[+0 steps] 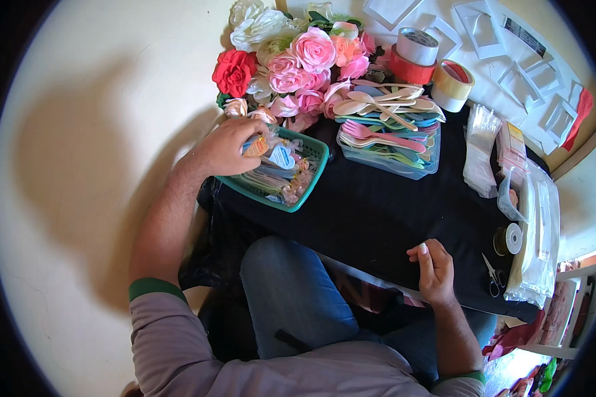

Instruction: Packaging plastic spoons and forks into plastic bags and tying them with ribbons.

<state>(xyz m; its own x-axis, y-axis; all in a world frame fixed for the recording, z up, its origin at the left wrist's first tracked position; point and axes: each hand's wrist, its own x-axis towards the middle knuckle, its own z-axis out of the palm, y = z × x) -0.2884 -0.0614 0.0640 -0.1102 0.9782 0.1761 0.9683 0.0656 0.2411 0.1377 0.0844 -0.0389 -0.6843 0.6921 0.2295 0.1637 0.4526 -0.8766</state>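
My left hand (231, 146) reaches into a green plastic basket (308, 198) at the table's left end. Its thumb and fingers curve around a clear-wrapped packet with an orange tag (256, 147); how firmly they grip it is hidden. A blue-and-white tag (281, 157) shows on another packet beside it. Several clear packets of cutlery with gathered, tied ends (298, 186) fill the basket. Near the table's front edge, my right hand (434, 270) is loosely curled, thumb against the fingers, with nothing visible in it.
Artificial flowers (298, 64) stand behind the basket. A clear tub (387, 161) overflows with coloured forks and spoons (382, 134). Tape rolls (417, 47) are stacked behind it. At right lie plastic bags (482, 149), a small clear container (515, 196), a wire spool (507, 239) and scissors (494, 278).
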